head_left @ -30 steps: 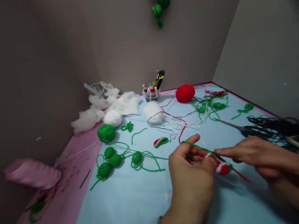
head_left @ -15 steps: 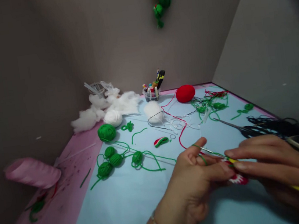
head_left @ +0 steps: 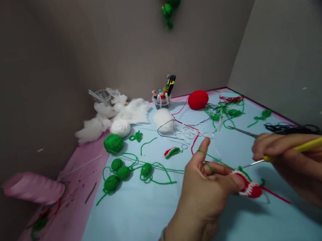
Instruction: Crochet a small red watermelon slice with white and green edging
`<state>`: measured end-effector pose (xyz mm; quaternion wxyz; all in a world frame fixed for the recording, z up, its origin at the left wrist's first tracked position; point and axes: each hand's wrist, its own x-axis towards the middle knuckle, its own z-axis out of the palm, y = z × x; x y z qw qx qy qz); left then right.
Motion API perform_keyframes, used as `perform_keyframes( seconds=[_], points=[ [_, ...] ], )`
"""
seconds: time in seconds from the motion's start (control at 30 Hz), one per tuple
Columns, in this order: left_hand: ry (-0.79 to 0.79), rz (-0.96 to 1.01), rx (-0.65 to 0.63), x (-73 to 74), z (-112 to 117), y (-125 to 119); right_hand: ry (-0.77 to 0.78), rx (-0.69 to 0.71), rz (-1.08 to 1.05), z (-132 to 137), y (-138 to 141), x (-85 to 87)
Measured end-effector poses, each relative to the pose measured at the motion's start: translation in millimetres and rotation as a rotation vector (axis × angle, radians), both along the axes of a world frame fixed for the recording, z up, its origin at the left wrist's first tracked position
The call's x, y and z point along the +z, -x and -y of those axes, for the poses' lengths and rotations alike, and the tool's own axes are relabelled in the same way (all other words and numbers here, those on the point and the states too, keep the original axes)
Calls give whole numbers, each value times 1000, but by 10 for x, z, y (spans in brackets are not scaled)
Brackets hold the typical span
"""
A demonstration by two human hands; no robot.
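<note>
Pinched between the thumb and fingers of my left hand (head_left: 208,187) is a small red and white crochet piece (head_left: 252,189), with a red yarn tail hanging to the right. Green yarn (head_left: 214,157) loops round my raised left index finger and runs to the piece's upper edge. My right hand (head_left: 302,164) grips a crochet hook by its yellow handle (head_left: 310,145). The hook's metal tip reaches the green stitches at the top of the piece. On the table beyond lies a finished-looking red, white and green crochet slice (head_left: 172,152).
Green yarn balls (head_left: 113,144) and small green crochet pieces lie left of my hands. A red yarn ball (head_left: 198,99), white stuffing (head_left: 131,110) and a pen cup (head_left: 161,99) stand at the back. Scissors (head_left: 242,131) lie right, partly behind my right hand. A pink spool (head_left: 34,188) is far left.
My right hand has drawn back and up to the right with the hook, its handle now tilted upward. More of the red and white piece shows in my left hand.
</note>
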<state>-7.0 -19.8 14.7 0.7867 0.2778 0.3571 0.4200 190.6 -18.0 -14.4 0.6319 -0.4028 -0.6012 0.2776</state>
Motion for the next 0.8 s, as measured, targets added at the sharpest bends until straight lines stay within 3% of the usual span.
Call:
perform_keyframes(
  seconds=[0.1, 0.33, 0.57, 0.8],
  points=[
    [10, -2, -1, 20, -9, -24, 114, 86, -111, -34, 5, 26],
    [21, -29, 22, 65, -22, -34, 565, 82, -396, -72, 136, 117],
    [26, -31, 74, 14, -37, -52, 702, -35, -464, 67, 294, 64],
    [51, -6, 172, -38, -47, -96, 706, -94, -486, 73, 352, 98]
  ],
)
